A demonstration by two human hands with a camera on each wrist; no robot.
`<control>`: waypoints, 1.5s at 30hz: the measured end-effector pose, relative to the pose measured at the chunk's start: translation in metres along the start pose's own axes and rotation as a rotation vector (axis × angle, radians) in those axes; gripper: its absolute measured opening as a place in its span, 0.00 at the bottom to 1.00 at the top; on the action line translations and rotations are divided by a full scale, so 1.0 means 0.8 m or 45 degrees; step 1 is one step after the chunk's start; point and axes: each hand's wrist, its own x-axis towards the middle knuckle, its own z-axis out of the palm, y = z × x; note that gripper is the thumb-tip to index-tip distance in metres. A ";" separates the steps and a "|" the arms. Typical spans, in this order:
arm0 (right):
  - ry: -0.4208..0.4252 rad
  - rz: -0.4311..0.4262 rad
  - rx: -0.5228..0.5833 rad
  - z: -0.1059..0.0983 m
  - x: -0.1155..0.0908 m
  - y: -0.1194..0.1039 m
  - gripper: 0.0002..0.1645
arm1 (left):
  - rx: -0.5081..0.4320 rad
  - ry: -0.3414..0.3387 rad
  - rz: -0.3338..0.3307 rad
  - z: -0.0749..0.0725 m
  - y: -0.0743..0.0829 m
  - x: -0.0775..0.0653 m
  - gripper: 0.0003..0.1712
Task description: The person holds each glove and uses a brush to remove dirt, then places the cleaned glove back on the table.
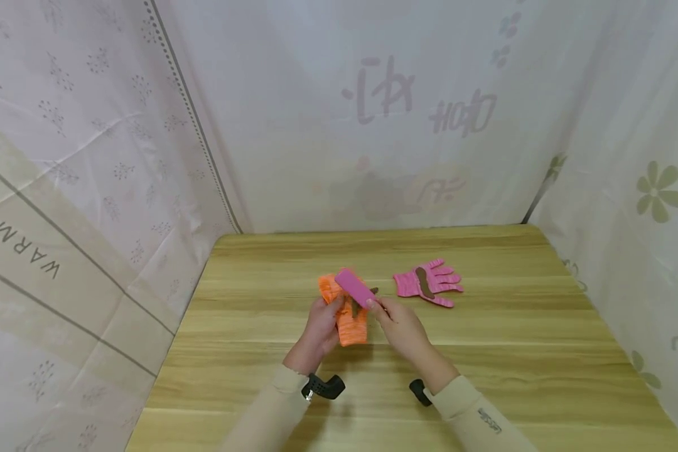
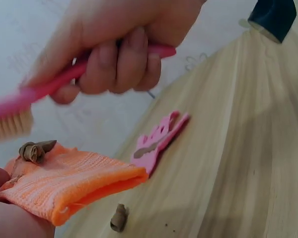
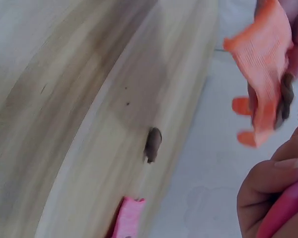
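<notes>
My left hand (image 1: 321, 323) grips an orange knit glove (image 1: 352, 331) above the table, its cuff opening toward me. A twisted brown, clay-like lump (image 2: 36, 151) sits on the glove. In my right hand (image 1: 403, 328) is a pink brush (image 1: 355, 287), fingers curled round its handle in the left wrist view. The pale bristles (image 2: 11, 125) face down, close over the glove and the lump. In the head view the brush back hides part of the glove.
A pink glove (image 1: 407, 285) with a brown smear (image 1: 424, 282) across it lies flat on the wooden table (image 1: 248, 364), to the right. A loose brown lump (image 3: 153, 145) and a few dark crumbs (image 3: 127, 104) are on the wood. Patterned cloth (image 1: 294, 125) hangs behind and at both sides.
</notes>
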 end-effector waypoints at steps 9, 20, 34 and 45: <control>-0.007 0.008 -0.206 0.005 -0.007 0.012 0.25 | -0.157 -0.063 -0.015 0.005 0.000 -0.003 0.28; -0.007 0.004 -0.193 0.000 -0.009 0.026 0.28 | -0.063 0.068 0.016 -0.001 -0.005 -0.002 0.26; -0.021 0.004 -0.188 -0.001 -0.008 0.033 0.26 | -0.148 0.145 -0.041 -0.011 -0.005 -0.003 0.27; -0.047 0.093 -0.005 0.001 -0.006 0.033 0.30 | -0.058 0.134 -0.055 -0.017 -0.005 -0.005 0.26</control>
